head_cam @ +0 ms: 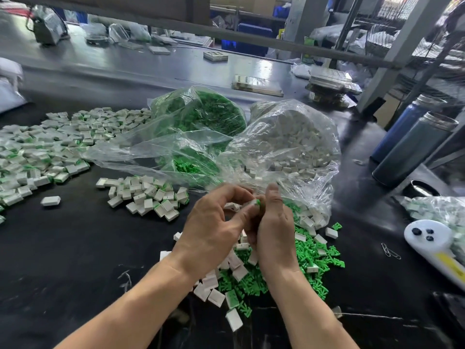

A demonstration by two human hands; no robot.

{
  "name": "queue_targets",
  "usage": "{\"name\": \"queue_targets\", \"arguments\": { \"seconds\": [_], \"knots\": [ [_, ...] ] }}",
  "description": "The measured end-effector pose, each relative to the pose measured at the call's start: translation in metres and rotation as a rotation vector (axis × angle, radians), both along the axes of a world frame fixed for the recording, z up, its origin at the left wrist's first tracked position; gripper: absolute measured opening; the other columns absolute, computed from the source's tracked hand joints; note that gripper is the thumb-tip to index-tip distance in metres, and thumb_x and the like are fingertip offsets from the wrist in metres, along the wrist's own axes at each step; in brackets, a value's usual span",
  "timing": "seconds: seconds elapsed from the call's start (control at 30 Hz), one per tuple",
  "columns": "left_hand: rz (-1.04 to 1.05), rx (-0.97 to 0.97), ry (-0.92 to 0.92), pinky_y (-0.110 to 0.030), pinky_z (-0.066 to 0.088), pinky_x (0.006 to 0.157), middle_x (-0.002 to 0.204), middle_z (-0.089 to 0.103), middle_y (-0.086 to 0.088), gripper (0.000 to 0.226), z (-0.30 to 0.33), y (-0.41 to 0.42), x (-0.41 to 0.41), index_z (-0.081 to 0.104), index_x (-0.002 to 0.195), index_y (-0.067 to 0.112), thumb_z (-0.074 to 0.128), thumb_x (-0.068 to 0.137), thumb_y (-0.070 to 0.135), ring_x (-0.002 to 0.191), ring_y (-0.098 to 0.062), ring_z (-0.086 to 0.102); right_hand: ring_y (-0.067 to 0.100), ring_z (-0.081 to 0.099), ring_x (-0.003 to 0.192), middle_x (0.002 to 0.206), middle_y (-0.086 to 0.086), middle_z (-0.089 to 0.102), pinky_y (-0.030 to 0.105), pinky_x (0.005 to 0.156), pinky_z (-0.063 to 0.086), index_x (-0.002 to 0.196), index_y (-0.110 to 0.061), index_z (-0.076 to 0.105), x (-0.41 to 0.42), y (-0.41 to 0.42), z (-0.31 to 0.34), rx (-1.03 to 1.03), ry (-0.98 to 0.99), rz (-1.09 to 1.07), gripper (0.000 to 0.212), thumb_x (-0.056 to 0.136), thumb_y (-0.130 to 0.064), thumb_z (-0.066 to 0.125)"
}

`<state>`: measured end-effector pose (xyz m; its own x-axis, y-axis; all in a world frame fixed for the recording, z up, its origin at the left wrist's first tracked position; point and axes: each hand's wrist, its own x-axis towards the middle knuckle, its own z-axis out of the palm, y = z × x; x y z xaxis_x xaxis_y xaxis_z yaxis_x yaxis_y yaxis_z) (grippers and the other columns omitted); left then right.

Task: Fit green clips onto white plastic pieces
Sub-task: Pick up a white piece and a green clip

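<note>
Both hands meet above the dark counter (75, 248). The left hand (214, 230) and right hand (274, 233) have fingers curled together around one white plastic piece (249, 203), a small rectangular block, with a green clip (258, 202) showing at its end between the fingertips. How far the clip is seated cannot be told.

Beneath the hands lies a mixed heap of loose green clips (312, 255) and white pieces (236, 268), the clips small, bright green and pronged.

Containers: a clear plastic bag (201, 114) behind the hands holds a mass of green clips; a second clear bag (297, 142) just to its right holds white pieces, its open mouth spilling toward the heap.

To the left, a small pile (148, 197) and a large spread (50, 142) of white pieces show green at their edges. Two dark cylindrical bottles (412, 147) stand at the right edge.
</note>
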<state>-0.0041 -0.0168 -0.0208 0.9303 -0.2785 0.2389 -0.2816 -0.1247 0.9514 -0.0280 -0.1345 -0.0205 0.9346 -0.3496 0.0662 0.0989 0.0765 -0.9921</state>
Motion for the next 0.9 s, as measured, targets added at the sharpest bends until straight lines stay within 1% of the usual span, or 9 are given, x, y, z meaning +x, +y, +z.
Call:
{"name": "queue_targets", "arguments": {
  "seconds": [0.07, 0.17, 0.27, 0.33, 0.47, 0.63, 0.7, 0.8, 0.9],
  "knots": [
    [0.050, 0.021, 0.017, -0.045, 0.063, 0.080, 0.101, 0.075, 0.008, 0.006, 0.000, 0.004, 0.003, 0.072, 0.096, 0.031, 0.076, 0.092, 0.027, 0.088, -0.018, 0.075, 0.002, 0.055, 0.045, 0.053, -0.007, 0.062, 0.015, 0.043, 0.041, 0.076, -0.019, 0.076, 0.000, -0.008, 0.000, -0.094, -0.026, -0.011, 0.057, 0.110, -0.048, 0.040],
    [0.082, 0.021, 0.027, -0.040, 0.064, 0.070, 0.089, 0.076, 0.002, 0.006, 0.000, 0.008, 0.005, 0.071, 0.098, 0.028, 0.075, 0.093, 0.027, 0.078, -0.019, 0.075, 0.005, 0.059, 0.054, 0.070, -0.001, 0.070, 0.018, 0.046, 0.044, 0.093, -0.010, 0.073, -0.002, -0.018, 0.003, -0.111, -0.087, 0.067, 0.033, 0.106, -0.035, 0.056],
    [0.064, -0.018, 0.048, -0.023, 0.059, 0.063, 0.082, 0.076, 0.004, 0.005, 0.000, 0.010, 0.006, 0.071, 0.097, 0.023, 0.075, 0.094, 0.021, 0.070, -0.013, 0.075, 0.007, 0.060, 0.061, 0.075, -0.003, 0.071, 0.018, 0.052, 0.046, 0.095, -0.017, 0.073, -0.003, -0.022, 0.002, -0.191, -0.074, 0.101, 0.009, 0.100, -0.023, 0.069],
    [0.060, -0.035, 0.058, -0.017, 0.056, 0.061, 0.081, 0.075, 0.008, 0.009, 0.000, 0.010, 0.006, 0.071, 0.099, 0.022, 0.075, 0.094, 0.016, 0.068, -0.008, 0.073, 0.004, 0.060, 0.060, 0.071, -0.008, 0.070, 0.016, 0.054, 0.046, 0.092, -0.020, 0.073, -0.001, -0.021, 0.000, -0.226, -0.051, 0.094, 0.009, 0.100, -0.022, 0.069],
    [0.068, 0.018, 0.051, -0.019, 0.058, 0.063, 0.084, 0.075, 0.006, 0.015, 0.000, 0.013, 0.008, 0.071, 0.096, 0.030, 0.077, 0.092, 0.018, 0.072, -0.009, 0.073, -0.001, 0.062, 0.061, 0.069, -0.016, 0.069, 0.014, 0.056, 0.046, 0.092, -0.022, 0.072, 0.003, -0.020, -0.003, -0.309, 0.009, 0.066, 0.013, 0.102, -0.029, 0.066],
    [0.219, 0.420, -0.053, -0.012, 0.053, 0.071, 0.083, 0.071, 0.019, 0.012, 0.001, 0.037, 0.021, 0.069, 0.095, 0.036, 0.078, 0.090, 0.030, 0.079, 0.005, 0.068, -0.002, 0.060, 0.061, 0.067, -0.017, 0.069, 0.013, 0.059, 0.045, 0.086, -0.024, 0.072, 0.004, -0.029, -0.008, -0.402, 0.094, -0.043, 0.022, 0.102, -0.037, 0.065],
    [0.310, 0.574, -0.098, -0.020, 0.052, 0.078, 0.088, 0.067, 0.020, 0.008, 0.001, 0.048, 0.025, 0.070, 0.095, 0.033, 0.076, 0.092, 0.030, 0.081, 0.004, 0.062, 0.002, 0.065, 0.067, 0.074, -0.015, 0.072, 0.019, 0.063, 0.050, 0.085, -0.026, 0.073, 0.004, -0.035, -0.008, -0.437, 0.132, -0.089, 0.022, 0.101, -0.039, 0.066],
    [0.448, 0.707, -0.154, -0.034, 0.052, 0.084, 0.094, 0.067, 0.009, 0.003, 0.004, 0.057, 0.033, 0.074, 0.094, 0.028, 0.076, 0.092, 0.029, 0.087, -0.013, 0.063, 0.006, 0.068, 0.078, 0.079, -0.011, 0.073, 0.033, 0.075, 0.059, 0.086, -0.028, 0.073, 0.005, -0.042, -0.007, -0.523, 0.185, -0.116, 0.019, 0.101, -0.038, 0.066],
    [0.533, 0.801, -0.171, -0.044, 0.052, 0.091, 0.098, 0.071, 0.002, 0.001, 0.008, 0.062, 0.038, 0.080, 0.091, 0.028, 0.080, 0.089, 0.028, 0.094, -0.023, 0.065, 0.005, 0.066, 0.080, 0.080, -0.014, 0.070, 0.037, 0.078, 0.060, 0.087, -0.028, 0.073, 0.005, -0.047, -0.007, -0.622, 0.230, -0.115, 0.017, 0.100, -0.037, 0.067]
  ]
}}
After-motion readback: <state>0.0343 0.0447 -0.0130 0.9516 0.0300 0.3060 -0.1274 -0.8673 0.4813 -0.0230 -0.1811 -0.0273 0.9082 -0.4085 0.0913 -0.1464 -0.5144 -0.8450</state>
